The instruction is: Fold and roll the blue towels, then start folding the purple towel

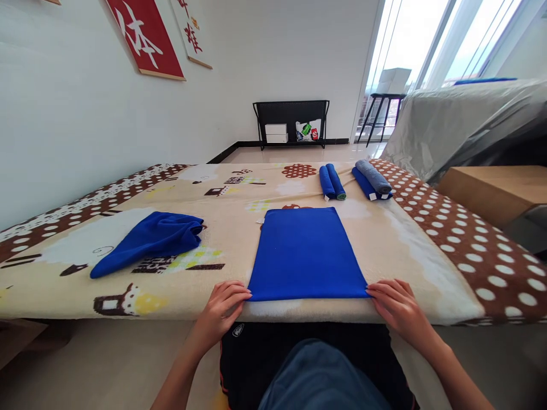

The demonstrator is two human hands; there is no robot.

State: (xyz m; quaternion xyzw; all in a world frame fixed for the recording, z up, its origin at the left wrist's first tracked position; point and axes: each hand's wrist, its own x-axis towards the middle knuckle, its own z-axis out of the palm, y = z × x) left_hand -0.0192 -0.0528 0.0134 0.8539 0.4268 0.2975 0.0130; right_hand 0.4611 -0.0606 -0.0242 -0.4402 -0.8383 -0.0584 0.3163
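A blue towel [305,253] lies spread flat on the patterned bed cover [233,228], right in front of me. My left hand [224,307] pinches its near left corner between thumb and fingers. At the near right corner, my right hand [395,304] grips the cloth in the same way. The near edge between both hands looks straight. To the left rests a crumpled blue cloth [149,239], touched by neither hand.
Beyond the flat towel lie rolled blue towels [332,182] and, farther right, a grey-blue rolled towel [372,176] against another blue one. A cardboard box [496,188] stands right of the bed. A black rack [291,122] is by the far wall.
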